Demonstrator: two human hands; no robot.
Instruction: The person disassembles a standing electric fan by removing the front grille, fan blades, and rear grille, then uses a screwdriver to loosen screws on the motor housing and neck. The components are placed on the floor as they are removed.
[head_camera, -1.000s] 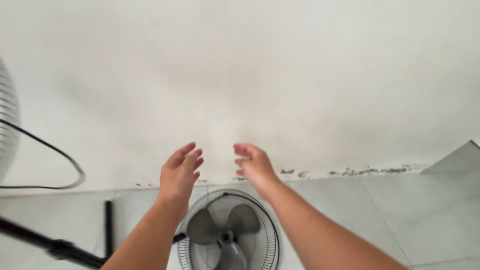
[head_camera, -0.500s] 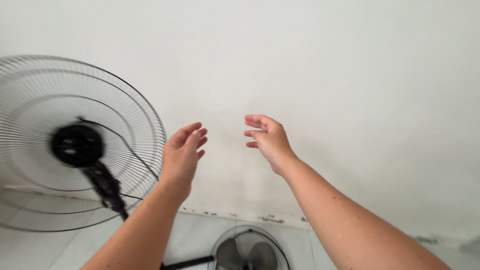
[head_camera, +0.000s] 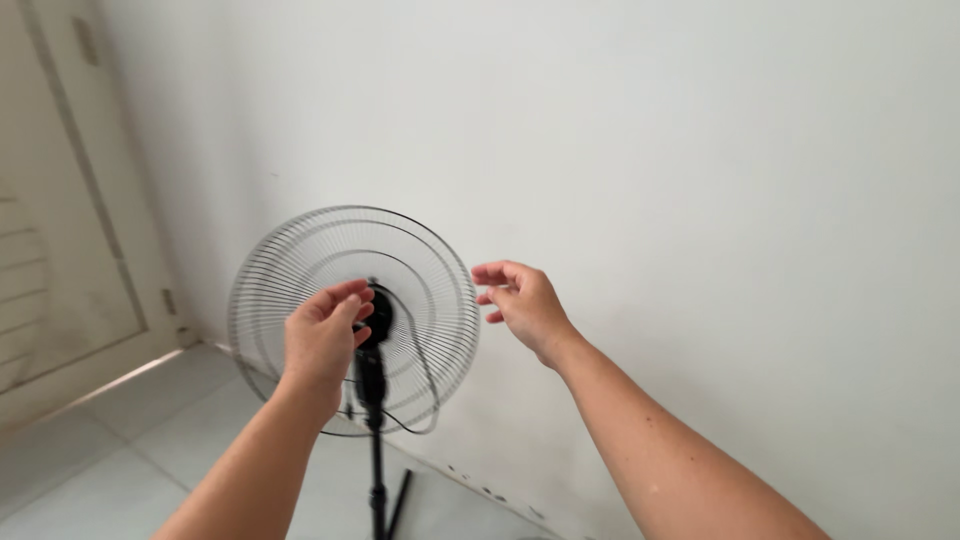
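A standing fan's round wire rear grille (head_camera: 300, 260) sits on a black pole (head_camera: 377, 490) with a black motor hub (head_camera: 379, 312) at its middle. My left hand (head_camera: 322, 338) is raised in front of the hub, fingers loosely curled and apart, holding nothing. To the right, my right hand (head_camera: 521, 303) hovers just beside the grille's right rim, fingers spread and empty. Whether either hand touches the fan cannot be told.
A plain white wall (head_camera: 700, 200) stands close behind the fan. A pale door or cabinet panel (head_camera: 60, 220) is at the left. Light floor tiles (head_camera: 120, 460) lie below, and a thin black cable (head_camera: 425, 400) loops from the hub.
The view swung left and up: the floor fan head with blades dropped out of sight, and the standing grille came to the middle. Both hands now reach toward it.
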